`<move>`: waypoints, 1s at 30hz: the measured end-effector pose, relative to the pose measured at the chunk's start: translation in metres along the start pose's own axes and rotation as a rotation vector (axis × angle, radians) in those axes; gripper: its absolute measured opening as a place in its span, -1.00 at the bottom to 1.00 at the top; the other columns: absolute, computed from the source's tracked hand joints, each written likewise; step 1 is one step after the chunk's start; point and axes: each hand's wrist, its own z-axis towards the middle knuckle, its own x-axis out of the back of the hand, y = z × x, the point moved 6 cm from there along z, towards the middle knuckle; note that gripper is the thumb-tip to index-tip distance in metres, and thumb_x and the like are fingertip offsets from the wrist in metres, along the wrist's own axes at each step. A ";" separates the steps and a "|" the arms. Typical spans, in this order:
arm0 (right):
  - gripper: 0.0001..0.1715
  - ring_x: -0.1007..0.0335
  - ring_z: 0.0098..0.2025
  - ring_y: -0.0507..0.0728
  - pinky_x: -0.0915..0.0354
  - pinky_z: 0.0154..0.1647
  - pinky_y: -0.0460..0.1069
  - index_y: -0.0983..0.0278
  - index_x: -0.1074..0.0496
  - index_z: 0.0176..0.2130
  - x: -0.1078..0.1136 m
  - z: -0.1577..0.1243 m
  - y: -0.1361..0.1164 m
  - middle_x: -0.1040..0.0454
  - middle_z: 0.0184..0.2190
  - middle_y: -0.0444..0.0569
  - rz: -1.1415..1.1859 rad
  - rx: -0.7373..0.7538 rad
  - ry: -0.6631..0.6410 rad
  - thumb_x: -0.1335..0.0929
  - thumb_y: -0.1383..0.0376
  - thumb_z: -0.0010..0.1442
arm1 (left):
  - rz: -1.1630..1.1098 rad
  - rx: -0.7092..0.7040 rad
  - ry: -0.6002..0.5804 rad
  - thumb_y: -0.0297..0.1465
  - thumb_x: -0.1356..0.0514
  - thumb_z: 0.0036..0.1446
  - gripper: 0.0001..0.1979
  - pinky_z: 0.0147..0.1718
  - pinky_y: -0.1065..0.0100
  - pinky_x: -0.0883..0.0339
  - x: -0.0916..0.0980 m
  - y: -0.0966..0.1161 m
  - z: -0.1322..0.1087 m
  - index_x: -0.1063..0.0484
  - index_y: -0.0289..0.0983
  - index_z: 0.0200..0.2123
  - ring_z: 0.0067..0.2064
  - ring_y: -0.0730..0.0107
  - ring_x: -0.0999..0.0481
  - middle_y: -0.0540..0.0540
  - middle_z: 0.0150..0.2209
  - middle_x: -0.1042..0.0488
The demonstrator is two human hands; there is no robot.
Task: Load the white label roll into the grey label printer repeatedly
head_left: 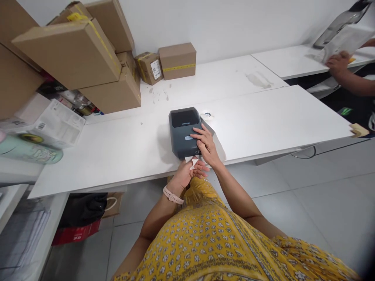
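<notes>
A dark grey label printer with a black window and a light button stands near the table's front edge. My right hand rests over its right side, fingers spread on the lid near the button. Below the printer's front, my left hand has a small white paper label under its thumb, right at the slot. The other fingers of that hand stretch out loosely to the right. Behind the printer's right side lies a white roll with a dark core, and a grey flap or sheet sticks out there.
Cardboard boxes are stacked at the back left, with two smaller ones by the wall. A mint bottle and a white carton sit at far left. Another person's hand holds a pale packet at far right.
</notes>
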 end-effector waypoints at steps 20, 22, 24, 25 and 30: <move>-0.72 -0.07 0.53 0.34 0.42 0.58 0.48 0.05 -0.54 -0.18 0.000 0.026 -0.032 -0.55 0.23 -0.16 -0.374 0.193 -0.126 -0.34 -0.02 0.42 | 0.360 -0.626 0.612 -0.03 -0.18 0.31 -0.60 -0.08 0.23 -0.51 0.076 0.034 -0.052 -0.58 -0.24 -0.27 -0.16 0.24 -0.64 -0.13 -0.22 -0.66; -0.72 -0.05 0.53 0.37 0.38 0.56 0.52 0.05 -0.55 -0.17 -0.002 0.025 -0.027 -0.54 0.24 -0.13 -0.339 0.155 -0.139 -0.34 -0.01 0.42 | 0.377 -0.787 0.695 -0.04 -0.12 0.37 -0.59 0.16 0.17 -0.43 0.073 0.050 -0.056 -0.59 -0.21 -0.07 0.10 0.20 -0.59 -0.17 0.01 -0.64; -0.71 -0.07 0.52 0.38 0.31 0.54 0.55 0.05 -0.56 -0.09 -0.002 0.014 -0.020 -0.49 0.30 -0.10 -0.308 0.098 -0.107 -0.30 0.01 0.45 | 0.404 -0.817 0.647 -0.03 -0.07 0.41 -0.53 0.37 0.12 -0.24 0.063 0.058 -0.049 -0.51 -0.15 0.17 0.34 0.18 -0.42 -0.17 0.27 -0.50; -0.69 -0.09 0.52 0.38 0.24 0.53 0.54 0.04 -0.55 -0.02 -0.002 0.006 -0.016 -0.43 0.35 -0.07 -0.286 0.064 -0.075 -0.28 0.02 0.46 | 0.419 -0.800 0.602 -0.02 -0.05 0.41 -0.49 0.43 0.10 -0.15 0.058 0.059 -0.044 -0.45 -0.13 0.25 0.43 0.18 -0.32 -0.14 0.37 -0.40; -0.46 -0.12 0.51 0.36 -0.10 0.45 0.47 0.02 -0.29 0.35 -0.003 -0.039 -0.001 -0.14 0.51 0.09 -0.114 -0.096 0.120 -0.18 0.01 0.49 | 0.475 -0.772 0.531 0.06 0.03 0.42 -0.37 0.53 0.04 0.11 0.048 0.052 -0.033 -0.30 -0.08 0.40 0.57 0.20 0.03 -0.07 0.52 -0.13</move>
